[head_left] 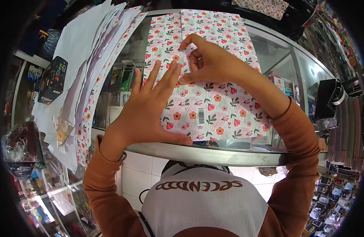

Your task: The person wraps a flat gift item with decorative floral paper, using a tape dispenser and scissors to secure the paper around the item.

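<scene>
Floral wrapping paper, white with pink and orange flowers and green leaves, lies on the glass counter with a lengthwise overlap seam and a small barcode near its front. My left hand rests flat on its left part with fingers spread, the thumb reaching along the front edge. Over the seam sits my right hand; its index finger and thumb are wide apart and touch the paper, while the other fingers curl under. I see nothing between the right finger and thumb. Whether something lies inside the paper is hidden.
A glass display counter with a metal front edge holds goods below. At left stands a stack of paper sheets with a black box on it. A black item and stacked sheets are at right.
</scene>
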Demonstrator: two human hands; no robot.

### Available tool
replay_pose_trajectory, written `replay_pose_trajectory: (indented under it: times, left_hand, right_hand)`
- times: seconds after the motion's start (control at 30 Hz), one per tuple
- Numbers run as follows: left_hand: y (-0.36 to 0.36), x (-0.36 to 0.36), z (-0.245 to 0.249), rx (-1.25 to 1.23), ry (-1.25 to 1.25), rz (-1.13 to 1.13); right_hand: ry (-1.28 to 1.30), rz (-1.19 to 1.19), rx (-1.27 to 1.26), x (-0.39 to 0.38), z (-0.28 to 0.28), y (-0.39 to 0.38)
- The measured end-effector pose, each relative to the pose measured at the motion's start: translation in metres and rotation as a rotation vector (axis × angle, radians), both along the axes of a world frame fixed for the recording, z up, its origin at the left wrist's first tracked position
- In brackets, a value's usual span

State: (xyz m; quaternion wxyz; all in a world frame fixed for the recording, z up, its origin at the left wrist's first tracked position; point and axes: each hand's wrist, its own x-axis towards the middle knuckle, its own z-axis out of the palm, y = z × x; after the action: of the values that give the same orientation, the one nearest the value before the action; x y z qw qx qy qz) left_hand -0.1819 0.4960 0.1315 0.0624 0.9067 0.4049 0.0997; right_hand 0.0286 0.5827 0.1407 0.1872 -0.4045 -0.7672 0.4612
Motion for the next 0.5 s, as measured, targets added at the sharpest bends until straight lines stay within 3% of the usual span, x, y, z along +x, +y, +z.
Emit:
replay_pose_trajectory:
  times: [0.17, 0.27, 0.5]
  left_hand:
    - [0.000, 0.000, 0.001, -0.003, 0.005, 0.006]
    - [-0.001, -0.002, -0.004, 0.028, -0.040, 0.001]
    - [-0.001, 0.000, -0.004, 0.039, -0.009, 0.003]
  right_hand:
    - [0.020, -0.057, -0.157, 0.002, 0.009, -0.006]
    - [-0.026, 0.088, 0.220, 0.002, -0.007, -0.011]
    - [0.014, 0.119, 0.476, 0.005, -0.018, -0.027]
